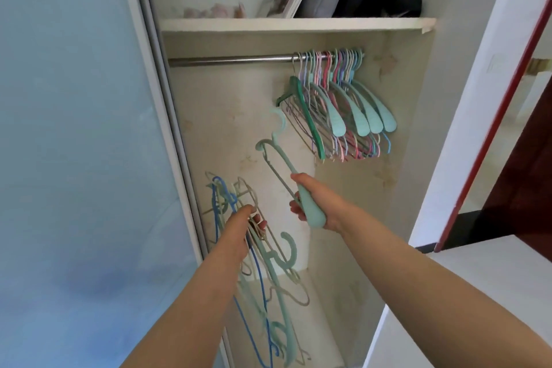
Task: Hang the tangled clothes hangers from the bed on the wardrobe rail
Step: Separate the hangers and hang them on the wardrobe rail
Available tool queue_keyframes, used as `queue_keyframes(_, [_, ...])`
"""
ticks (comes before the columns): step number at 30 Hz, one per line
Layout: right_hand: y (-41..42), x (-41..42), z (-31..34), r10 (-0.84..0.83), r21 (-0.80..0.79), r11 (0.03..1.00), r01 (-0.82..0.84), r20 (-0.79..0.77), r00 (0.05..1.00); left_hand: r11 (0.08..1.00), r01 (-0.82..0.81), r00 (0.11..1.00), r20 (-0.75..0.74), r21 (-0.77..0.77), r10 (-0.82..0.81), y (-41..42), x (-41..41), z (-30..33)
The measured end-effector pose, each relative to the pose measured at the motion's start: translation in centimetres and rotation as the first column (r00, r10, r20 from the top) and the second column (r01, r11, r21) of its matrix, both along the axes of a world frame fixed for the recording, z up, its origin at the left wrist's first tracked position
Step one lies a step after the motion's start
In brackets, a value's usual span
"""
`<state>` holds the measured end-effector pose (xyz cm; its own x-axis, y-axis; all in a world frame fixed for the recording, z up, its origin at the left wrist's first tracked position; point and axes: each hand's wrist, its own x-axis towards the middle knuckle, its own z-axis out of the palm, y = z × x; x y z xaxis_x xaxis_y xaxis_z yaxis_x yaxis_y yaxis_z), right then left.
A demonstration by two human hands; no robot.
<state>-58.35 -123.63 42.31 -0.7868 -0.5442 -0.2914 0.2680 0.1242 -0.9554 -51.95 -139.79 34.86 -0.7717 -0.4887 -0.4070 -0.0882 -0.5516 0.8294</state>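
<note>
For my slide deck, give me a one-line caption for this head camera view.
Right hand lifts a teal hanger toward the wardrobe rail; left hand grips the tangled bunch.

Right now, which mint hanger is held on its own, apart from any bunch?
The mint hanger in the right hand, gripped by one broad end, hook up below the rail. The others hang on the rail or sit tangled in the left hand.

Right hand grips a teal hanger; left hand holds a tangled bunch.
</note>
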Motion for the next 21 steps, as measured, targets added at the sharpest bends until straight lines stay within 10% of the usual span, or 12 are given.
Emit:
queue_keyframes(10, [-7.1, -7.1, 12.3, -0.126, -0.224, 0.966, 0.131, 0.039, 0.991, 0.994, -0.017, 0.995, -0.099, 0.109, 0.028, -0.8, -1.8, 4.6])
queue_keyframes(21, [-10.2, -9.9, 10.7, -0.144, -0.148, 0.976, 0.162, 0.124, 0.982, 0.998, -0.051, 0.998, -0.039, 0.037, 0.052, -2.6, -2.6, 4.9])
